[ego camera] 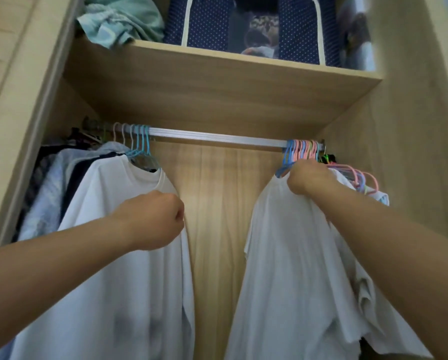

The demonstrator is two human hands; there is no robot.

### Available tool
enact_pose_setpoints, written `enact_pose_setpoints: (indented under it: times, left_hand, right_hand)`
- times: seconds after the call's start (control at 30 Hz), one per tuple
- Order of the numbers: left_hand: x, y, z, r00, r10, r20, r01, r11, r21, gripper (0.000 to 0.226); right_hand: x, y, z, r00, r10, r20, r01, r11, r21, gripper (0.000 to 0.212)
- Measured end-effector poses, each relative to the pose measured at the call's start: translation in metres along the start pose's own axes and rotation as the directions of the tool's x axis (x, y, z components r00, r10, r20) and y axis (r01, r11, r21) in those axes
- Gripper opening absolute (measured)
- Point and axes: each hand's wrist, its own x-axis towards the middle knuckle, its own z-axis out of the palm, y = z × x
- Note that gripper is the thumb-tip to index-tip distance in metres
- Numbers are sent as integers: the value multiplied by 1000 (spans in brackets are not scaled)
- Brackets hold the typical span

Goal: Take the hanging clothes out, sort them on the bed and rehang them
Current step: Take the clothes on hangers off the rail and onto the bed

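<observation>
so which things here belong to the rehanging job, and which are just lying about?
Job: white T-shirts on pastel plastic hangers, left group and right group; silver metal rail; left hand; right hand.
Lying about: crumpled mint-green cloth; navy dotted fabric storage bag.

Open passage runs down the wardrobe's middle: the rail point(217, 138) is bare there, with only the back panel point(225, 203) behind. Left side blocked by packed garments, foremost a white shirt point(119, 255), on hangers point(137, 141). Right side blocked by another white shirt point(290, 268) and bunched hangers point(304, 149) against the wall. The shelf point(217, 81) caps headroom just above the rail.
</observation>
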Motion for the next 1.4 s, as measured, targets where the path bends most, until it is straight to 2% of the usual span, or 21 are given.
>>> enact_pose_setpoints:
  times: [0.07,0.1,0.13,0.17,0.23,0.33,0.43,0.53,0.63,0.73,0.8,0.87,0.9,0.93,0.97,1.0,1.03,1.1,1.17,1.27,1.4]
  left_hand:
    - [0,-6,3,1000,-6,-1,6,1000,-14,23]
    - [0,-9,6,1000,-8,-2,8,1000,-16,23]
    - [0,-11,8,1000,-9,0,9,1000,-15,24]
    - [-1,-13,10,1000,-11,6,11,1000,-14,25]
    - [-2,-16,11,1000,-9,16,10,1000,-16,26]
    - [-2,-20,8,1000,-8,-5,8,1000,-23,26]
    - [1,-22,3,994,-30,-105,24,998,-58,25]
    - [5,-18,-1,985,-95,-145,50,957,-285,23]
    - [4,-4,-2,988,-154,-20,107,763,-637,22]
    - [-1,14,-1,977,-167,130,193,457,-868,21]
    - [-7,28,2,962,-86,260,274,248,-929,29]
    - [-15,41,12,941,-19,339,338,149,-929,26]
    - [-19,45,21,943,-42,329,330,206,-921,17]
    - [-23,45,31,956,-87,281,292,387,-875,14]
    - [-26,42,42,964,-125,237,264,594,-760,18]
    - [-30,36,52,966,-149,213,251,753,-609,23]
    - [-37,27,58,959,-176,222,265,837,-479,28]
    - [-47,0,68,932,-228,283,312,901,-302,27]
    - [-55,-28,72,910,-269,316,335,925,-177,21]
    - [-57,-52,72,897,-300,324,344,935,-86,19]
    - [-47,-48,75,884,-305,355,373,918,-138,26]
  right_hand:
    - [16,-7,-4,990,45,137,-82,957,280,36]
    - [27,-7,-2,970,82,228,-184,861,473,34]
    - [33,-9,-1,941,111,318,-300,706,642,33]
    - [38,-9,1,916,123,381,-380,567,731,29]
    - [43,-11,5,901,95,424,-421,429,799,20]
    - [47,-13,8,922,131,366,-388,358,850,11]
    - [54,-16,6,955,134,264,-292,278,915,19]
    - [41,-26,1,977,41,208,-211,129,969,34]
    - [-8,-52,-6,990,5,143,-143,64,988,39]
    - [-96,-88,8,999,-34,-26,32,168,985,15]
    - [-164,-113,30,980,-154,-122,151,196,969,8]
    - [-220,-133,54,956,-262,-131,201,259,945,10]
    - [-242,-139,63,950,-299,-91,185,305,934,13]
    - [-259,-141,72,935,-349,-60,177,313,933,16]
    - [-269,-141,83,906,-420,-57,193,288,938,17]
    - [-275,-137,90,856,-513,-66,237,276,931,15]
    - [-276,-132,95,798,-594,-103,335,295,895,15]
    - [-268,-114,103,719,-679,-151,543,411,732,23]
    - [-252,-95,104,735,-651,-191,617,524,587,26]
    - [-211,-74,94,811,-521,-264,578,651,492,28]
    - [-110,-37,89,839,-364,-404,445,886,127,16]
